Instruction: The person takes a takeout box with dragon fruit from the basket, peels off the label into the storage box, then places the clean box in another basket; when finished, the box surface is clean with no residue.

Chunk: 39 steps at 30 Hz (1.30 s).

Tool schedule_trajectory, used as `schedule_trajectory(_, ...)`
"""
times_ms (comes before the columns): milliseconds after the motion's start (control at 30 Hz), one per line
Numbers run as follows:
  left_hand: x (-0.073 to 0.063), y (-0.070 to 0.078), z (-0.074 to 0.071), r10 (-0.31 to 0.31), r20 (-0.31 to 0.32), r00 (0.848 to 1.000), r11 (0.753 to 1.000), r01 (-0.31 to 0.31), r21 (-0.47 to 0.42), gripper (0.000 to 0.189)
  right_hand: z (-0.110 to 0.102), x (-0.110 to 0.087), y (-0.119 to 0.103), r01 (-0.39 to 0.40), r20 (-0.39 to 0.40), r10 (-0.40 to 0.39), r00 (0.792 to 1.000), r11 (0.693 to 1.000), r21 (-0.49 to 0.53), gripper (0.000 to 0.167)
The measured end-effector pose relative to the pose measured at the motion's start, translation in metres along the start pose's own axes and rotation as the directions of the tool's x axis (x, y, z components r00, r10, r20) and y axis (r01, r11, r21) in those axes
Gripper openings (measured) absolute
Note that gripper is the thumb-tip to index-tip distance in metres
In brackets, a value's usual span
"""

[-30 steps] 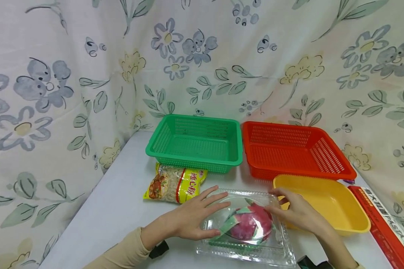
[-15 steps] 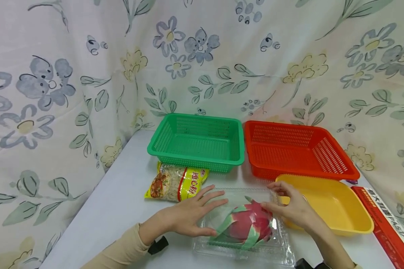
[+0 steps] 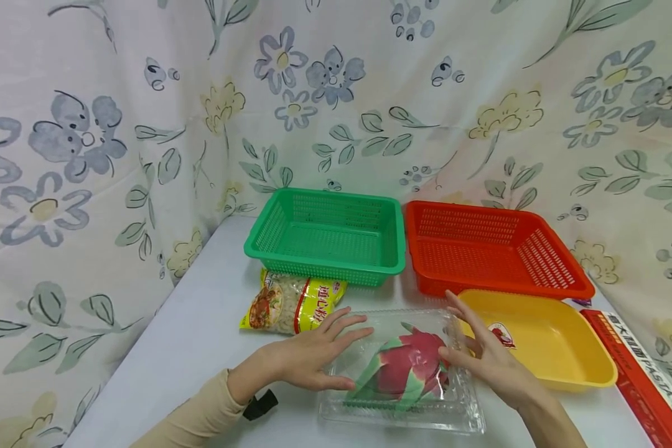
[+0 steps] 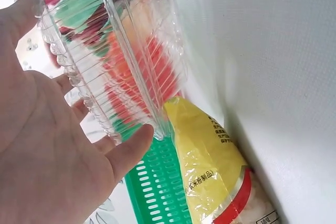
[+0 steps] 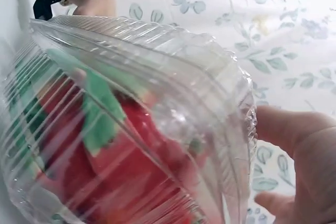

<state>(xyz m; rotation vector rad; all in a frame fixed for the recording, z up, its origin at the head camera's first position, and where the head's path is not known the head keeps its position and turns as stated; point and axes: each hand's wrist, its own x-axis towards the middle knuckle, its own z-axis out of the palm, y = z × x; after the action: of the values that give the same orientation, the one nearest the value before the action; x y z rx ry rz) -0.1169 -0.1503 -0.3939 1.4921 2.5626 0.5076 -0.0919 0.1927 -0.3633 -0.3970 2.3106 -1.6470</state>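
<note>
One clear plastic box (image 3: 400, 422), with a dragon fruit (image 3: 406, 370) visible inside, is located at the front of the tabletop (image 3: 201, 348), between the left hand (image 3: 308, 356) and the right hand (image 3: 493, 354). The lid appears to be down over the fruit.

The hands are held apart, one at each side of the box. The fingers of the left hand are extended and spread at the left edge; those of the right hand are extended at the right edge, with the thumb toward the lid. No firm clamping is shown; the amount of pressure applied cannot be determined.

The box walls are judged to be thin, light and springy, slippery when smooth and liable to crack if squeezed. Most of the weight is expected to be carried by the fruit, which may shift when tilted. The box is best taken by its opposite ribbed sides, low down, with the top left unpressed.

The tabletop is white and appears flat. Behind the box, a green basket (image 3: 325, 266) and a red basket (image 3: 498, 289) are set side by side. Side clearance is limited by a yellow basin (image 3: 560, 377) at the right and a noodle bag (image 3: 291, 305) at the left. The background is screened by a floral cloth (image 3: 369, 68).
</note>
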Motion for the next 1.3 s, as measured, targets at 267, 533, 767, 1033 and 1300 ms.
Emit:
schedule_trajectory(267, -0.002, -0.002, -0.004, -0.03, 0.005, 1.0, 0.998, 0.03, -0.046, 0.086, 0.006, 0.0, 0.002, -0.171, -0.033, 0.176, 0.984, 0.979, 0.113, 0.087)
schedule_trajectory(533, -0.003, -0.003, -0.005, -0.039, 0.015, 0.999, 0.999, 0.039, -0.037, 0.087, 0.006, -0.001, 0.004, -0.151, 0.03, 0.148, 0.989, 0.975, 0.161, 0.087)
schedule_trajectory(767, -0.001, -0.006, -0.005, -0.033, -0.01, 0.999, 0.999, 0.033, -0.019, 0.087, 0.006, 0.0, 0.009, -0.101, 0.018, 0.1, 0.995, 0.983, 0.154, 0.084)
schedule_trajectory(1033, -0.001, -0.011, -0.017, -0.029, -0.092, 0.995, 0.999, 0.027, -0.017, 0.074, 0.007, -0.002, 0.016, -0.08, -0.007, 0.083, 0.997, 0.983, 0.168, 0.074)
schedule_trajectory(1300, -0.014, -0.047, -0.045, -0.181, -0.506, 0.843, 0.981, 0.191, -0.033, 0.048, 0.009, -0.006, 0.021, -0.066, -0.009, 0.069, 0.998, 0.982, 0.176, 0.072)
